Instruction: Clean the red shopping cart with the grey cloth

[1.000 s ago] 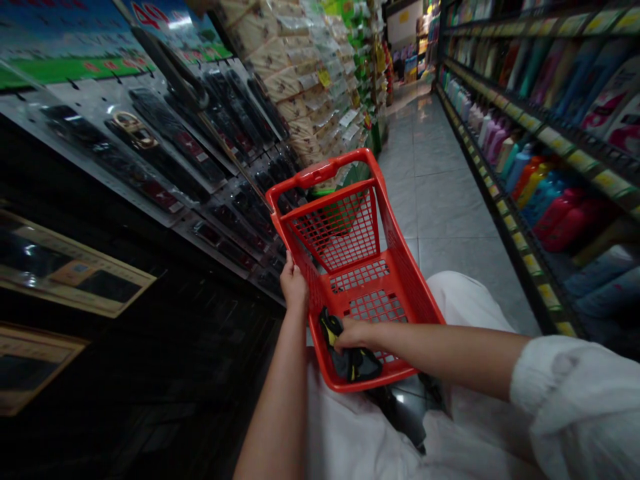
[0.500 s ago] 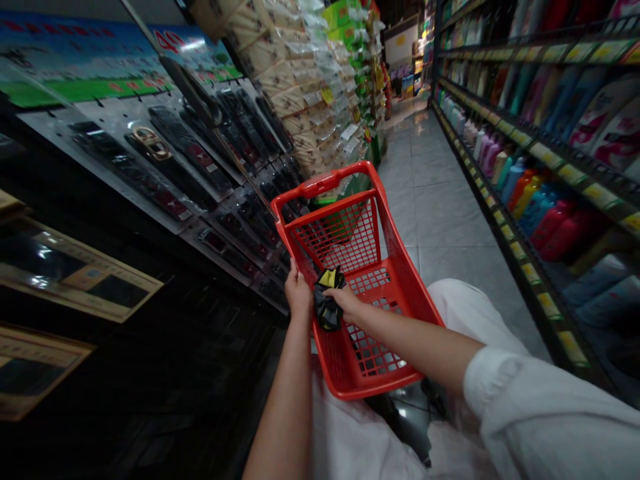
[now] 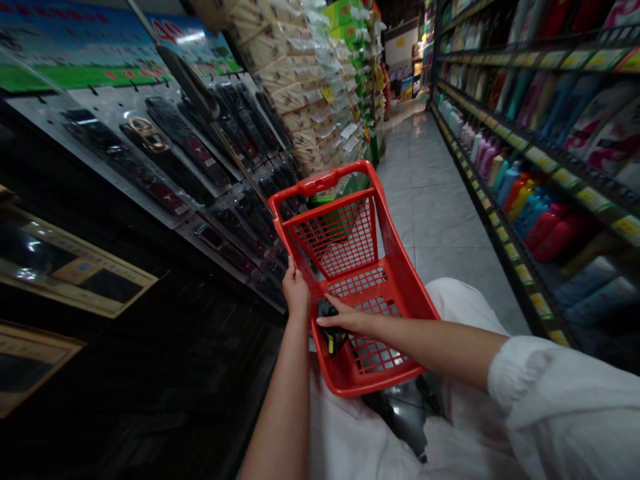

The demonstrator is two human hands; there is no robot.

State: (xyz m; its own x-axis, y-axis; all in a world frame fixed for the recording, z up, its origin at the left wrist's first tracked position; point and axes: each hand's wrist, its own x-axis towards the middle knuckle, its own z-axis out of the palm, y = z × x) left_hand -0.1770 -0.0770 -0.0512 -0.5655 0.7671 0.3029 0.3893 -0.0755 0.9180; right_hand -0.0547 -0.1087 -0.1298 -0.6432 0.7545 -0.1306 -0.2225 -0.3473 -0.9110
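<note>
A small red shopping cart (image 3: 404, 273) with grid walls stands tilted in view before my knees. My left hand (image 3: 297, 292) is closed around its left rim. Inside, a crumpled dark grey and yellow bundle (image 3: 331, 341) lies low against the left wall; its exact kind is unclear. Just over the bundle, my right hand (image 3: 346, 319) has its fingers stretched out and its thumb apart, covering part of it. Whether the palm touches the bundle is hidden.
Packaged belts (image 3: 170, 143) hang on a left-hand rack, with a metal pole (image 3: 187, 80) before it. Stacked beige packs (image 3: 295, 87) stand beyond. Shelves of bottles (image 3: 520, 190) line the right side. A grey tiled aisle (image 3: 425, 173) runs ahead between them.
The bundle has gone lower in the cart, toward me. My right hand has loosened from its grip and spread its fingers. My left hand stays on the rim.
</note>
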